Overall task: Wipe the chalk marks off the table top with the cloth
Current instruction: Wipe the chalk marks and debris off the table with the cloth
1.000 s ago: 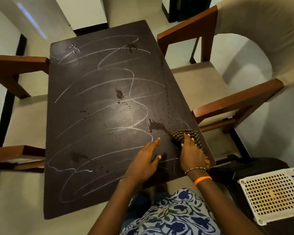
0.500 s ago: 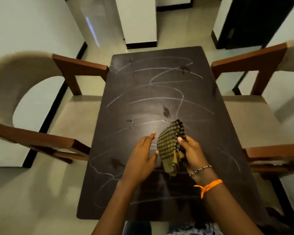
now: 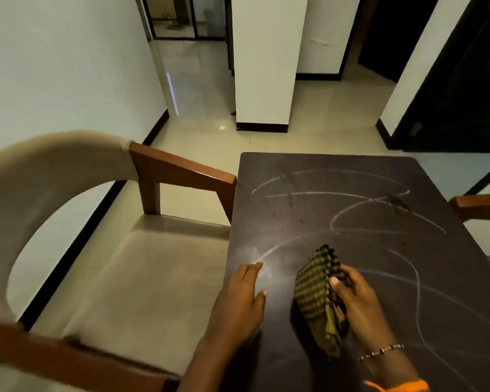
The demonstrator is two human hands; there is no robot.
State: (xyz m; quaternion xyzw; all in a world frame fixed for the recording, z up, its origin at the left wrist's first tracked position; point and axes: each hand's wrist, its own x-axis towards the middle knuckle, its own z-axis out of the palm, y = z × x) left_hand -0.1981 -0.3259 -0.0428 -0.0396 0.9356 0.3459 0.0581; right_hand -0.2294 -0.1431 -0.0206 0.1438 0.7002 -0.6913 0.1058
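A dark table top [image 3: 351, 176] fills the lower right of the head view, crossed by looping white chalk marks [image 3: 334, 222] and a few dark wet spots. My right hand [image 3: 359, 304] grips a bunched yellow-and-black checked cloth [image 3: 317, 292] and holds it upright against the table near the front. My left hand [image 3: 242, 301] rests flat on the table's left edge, fingers straight, a hand's width left of the cloth. A faint smeared patch lies just ahead of the left fingertips.
A wooden armchair with a beige seat [image 3: 142, 273] stands close against the table's left side. Another chair's wooden arm [image 3: 478, 205] shows at the right edge. Behind the table are tiled floor, a white pillar [image 3: 263, 80] and a dark doorway.
My view has swung left and up. The cloth went from the table's right front edge to the middle, lifted and bunched in my right hand. My left hand slid toward the left edge.
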